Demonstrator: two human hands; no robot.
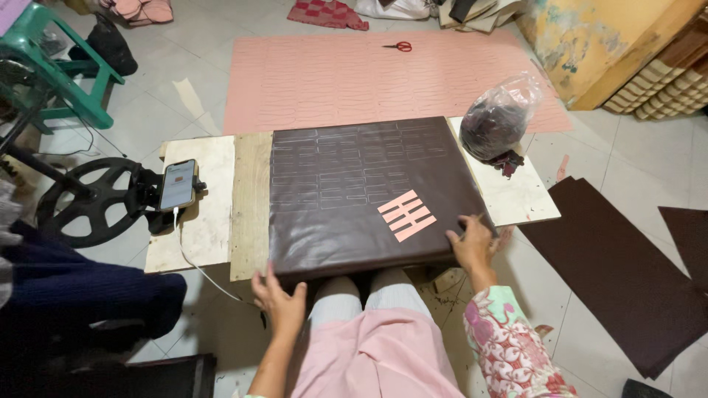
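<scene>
your left hand point(280, 302) grips the near edge of the dark brown sheet stack point(361, 191) on the low bench point(199, 221); right hand point(470, 243) fingers curl on its right corner. keep both edges level, mind the pink cut strips point(407, 215) lying on top

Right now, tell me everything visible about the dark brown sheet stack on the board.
The dark brown sheet stack looks like glossy faux leather, roughly square, lying flat on a wooden board. Faint rows of scored rectangular outlines cover its far half. Pink cut strips rest near its right front corner. The left hand grips its near edge; the right hand presses its right front corner.
</scene>
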